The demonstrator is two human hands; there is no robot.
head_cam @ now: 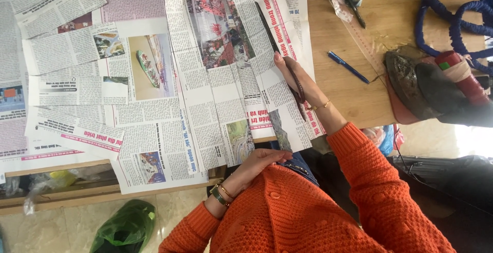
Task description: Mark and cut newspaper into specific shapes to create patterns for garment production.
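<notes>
A folded newspaper sheet [221, 78] with colour photos lies on the wooden table [339, 94] in front of me. My right hand [294, 78] rests on its right side and grips dark-handled scissors [277, 47]. Their long blades point away from me along the sheet's right edge. My left hand [259, 161], with a watch and bracelets at the wrist, lies half-curled at the near table edge. It touches the lower corner of the sheet and holds nothing. Both arms are in orange knit sleeves.
More newspaper sheets [77, 78] cover the table's left half. To the right lie a blue pen [348, 67], a clear ruler [359, 34], a blue cord [441, 11], a dark worn object [416, 86] and a red roll [462, 76]. A green plastic bag [126, 227] sits on the floor.
</notes>
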